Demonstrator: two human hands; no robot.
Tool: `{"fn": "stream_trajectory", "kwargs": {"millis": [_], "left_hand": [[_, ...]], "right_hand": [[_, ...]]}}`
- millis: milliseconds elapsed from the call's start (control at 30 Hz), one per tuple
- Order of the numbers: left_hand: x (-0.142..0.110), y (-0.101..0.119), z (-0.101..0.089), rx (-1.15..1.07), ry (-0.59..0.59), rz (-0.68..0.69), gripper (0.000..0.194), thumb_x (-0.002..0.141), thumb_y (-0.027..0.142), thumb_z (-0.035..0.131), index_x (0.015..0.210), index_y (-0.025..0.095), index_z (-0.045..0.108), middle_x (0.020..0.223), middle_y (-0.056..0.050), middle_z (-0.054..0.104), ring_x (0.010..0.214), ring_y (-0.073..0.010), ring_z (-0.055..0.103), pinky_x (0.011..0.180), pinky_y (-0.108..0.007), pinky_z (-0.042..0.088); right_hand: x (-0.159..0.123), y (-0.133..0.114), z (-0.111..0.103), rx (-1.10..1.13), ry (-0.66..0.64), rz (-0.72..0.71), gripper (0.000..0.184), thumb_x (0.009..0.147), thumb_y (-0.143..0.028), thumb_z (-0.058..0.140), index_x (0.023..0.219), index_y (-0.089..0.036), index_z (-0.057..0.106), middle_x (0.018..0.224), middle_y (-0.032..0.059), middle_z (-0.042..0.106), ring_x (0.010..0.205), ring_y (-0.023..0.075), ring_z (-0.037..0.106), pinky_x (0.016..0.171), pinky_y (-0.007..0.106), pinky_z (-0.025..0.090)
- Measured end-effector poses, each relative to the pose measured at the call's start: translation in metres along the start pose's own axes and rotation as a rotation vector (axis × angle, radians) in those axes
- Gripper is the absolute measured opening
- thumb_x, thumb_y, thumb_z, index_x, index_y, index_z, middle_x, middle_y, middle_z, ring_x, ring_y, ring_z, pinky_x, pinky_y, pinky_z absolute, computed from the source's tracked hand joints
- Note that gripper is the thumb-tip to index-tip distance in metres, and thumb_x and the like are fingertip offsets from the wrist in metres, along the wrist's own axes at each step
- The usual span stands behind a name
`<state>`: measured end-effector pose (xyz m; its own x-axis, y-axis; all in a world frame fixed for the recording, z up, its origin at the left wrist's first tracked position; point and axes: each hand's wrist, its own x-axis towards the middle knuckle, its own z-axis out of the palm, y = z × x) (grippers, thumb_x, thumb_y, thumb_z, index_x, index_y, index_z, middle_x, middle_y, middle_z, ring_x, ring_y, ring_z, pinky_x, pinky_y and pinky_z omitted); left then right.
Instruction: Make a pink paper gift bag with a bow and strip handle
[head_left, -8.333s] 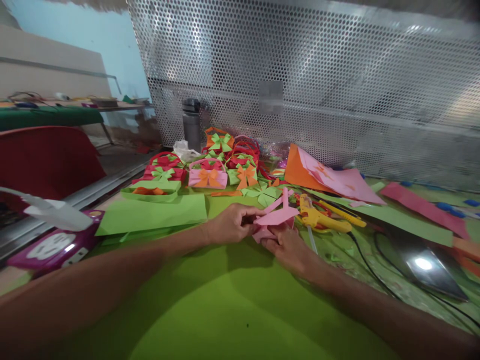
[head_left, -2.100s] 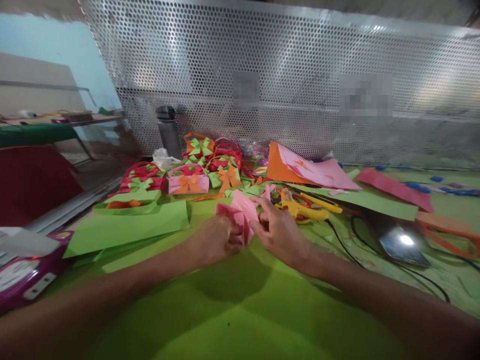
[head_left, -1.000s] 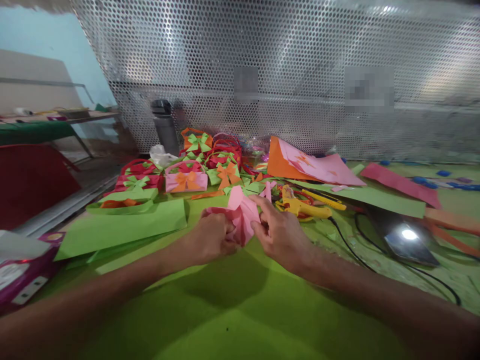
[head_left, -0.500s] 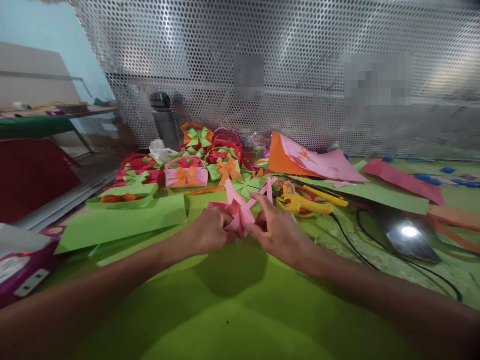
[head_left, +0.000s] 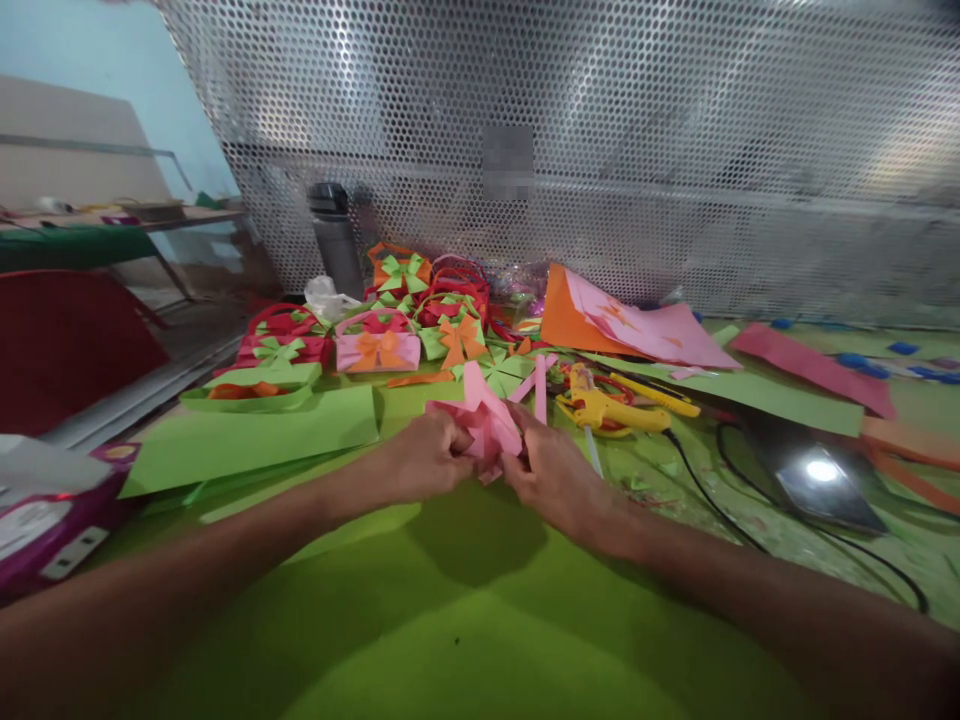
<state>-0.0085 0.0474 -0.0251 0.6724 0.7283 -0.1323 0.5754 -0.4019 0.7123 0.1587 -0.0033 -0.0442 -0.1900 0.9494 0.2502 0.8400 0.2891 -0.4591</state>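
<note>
A folded pink paper piece [head_left: 486, 418], like a small open paper bag with a flap standing up, is held between my two hands above the green sheet [head_left: 465, 620]. My left hand [head_left: 431, 455] pinches its left side, the thumb and curled fingers closed on the paper. On the right side, my right hand [head_left: 559, 475] grips the paper between thumb and forefinger. Pink paper strips [head_left: 540, 388] lie just behind my right hand, with a yellow glue gun [head_left: 611, 410] to their right. The lower part of the folded piece is partly hidden by my fingers.
Several paper handbags with bows [head_left: 377, 350] stand at the back beside a grey bottle [head_left: 336, 240]. Green paper sheets [head_left: 262, 435] lie left, near a purple device [head_left: 67, 530]. Pink and orange sheets [head_left: 652, 335], a yellow cutter [head_left: 656, 395] and a phone [head_left: 817, 480] lie right.
The pink paper has been turned from a flat-topped hold to an upright, opened one. My right fingers, spread beside it half a second ago, now close on its right side.
</note>
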Motion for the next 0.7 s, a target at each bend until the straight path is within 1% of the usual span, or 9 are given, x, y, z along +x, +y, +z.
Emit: {"fn": "stream_trajectory", "kwargs": {"millis": [133,200,300,400,567,700], "left_hand": [[0.0003,0.0003,-0.0027,0.060,-0.049,-0.053,0.028,0.072,0.037,0.055,0.068,0.013,0.067,0.046,0.005,0.039,0.043,-0.0073,0.027,0.043,-0.023,0.020],[0.0005,0.0005,-0.0036,0.072,-0.058,-0.074,0.027,0.072,0.038,0.055,0.066,0.013,0.066,0.046,0.005,0.037,0.043,-0.0075,0.027,0.043,-0.023,0.021],[0.0007,0.0010,-0.0039,0.090,-0.069,-0.098,0.027,0.072,0.037,0.055,0.056,0.015,0.058,0.046,0.005,0.036,0.043,-0.0076,0.029,0.042,-0.023,0.021],[0.0009,0.0016,-0.0032,0.072,-0.077,-0.119,0.028,0.072,0.037,0.056,0.055,0.015,0.052,0.046,0.005,0.036,0.043,-0.0075,0.029,0.041,-0.023,0.020],[0.0008,0.0016,-0.0023,0.059,-0.079,-0.120,0.027,0.072,0.037,0.057,0.058,0.014,0.055,0.047,0.005,0.036,0.043,-0.0070,0.028,0.041,-0.023,0.019],[0.0006,0.0020,-0.0021,0.052,-0.090,-0.089,0.024,0.073,0.035,0.057,0.062,0.013,0.060,0.047,0.005,0.038,0.043,-0.0065,0.028,0.041,-0.022,0.020]], "right_hand": [[0.0001,0.0002,-0.0007,0.008,-0.006,-0.003,0.052,0.078,-0.017,0.042,0.130,-0.015,0.038,0.075,0.0067,0.065,0.060,0.0167,0.056,0.057,0.027,0.041],[0.0002,0.0000,-0.0016,0.002,-0.013,-0.005,0.052,0.077,-0.017,0.042,0.129,-0.015,0.038,0.075,0.0065,0.065,0.059,0.0168,0.056,0.057,0.027,0.041],[0.0004,-0.0005,-0.0028,-0.005,-0.011,-0.017,0.050,0.077,-0.016,0.043,0.127,-0.016,0.041,0.082,0.0077,0.066,0.064,0.0176,0.057,0.059,0.028,0.041],[0.0007,-0.0004,-0.0030,0.008,-0.015,-0.016,0.050,0.076,-0.015,0.044,0.127,-0.017,0.042,0.090,0.0092,0.066,0.070,0.0181,0.059,0.063,0.028,0.042],[0.0015,0.0009,-0.0032,0.075,-0.076,0.031,0.056,0.075,-0.017,0.047,0.131,-0.014,0.037,0.086,0.0087,0.066,0.067,0.0167,0.058,0.061,0.027,0.043],[0.0021,0.0004,-0.0035,0.062,-0.093,0.049,0.061,0.073,-0.016,0.050,0.132,-0.013,0.037,0.088,0.0094,0.066,0.068,0.0170,0.058,0.062,0.028,0.044]]}}
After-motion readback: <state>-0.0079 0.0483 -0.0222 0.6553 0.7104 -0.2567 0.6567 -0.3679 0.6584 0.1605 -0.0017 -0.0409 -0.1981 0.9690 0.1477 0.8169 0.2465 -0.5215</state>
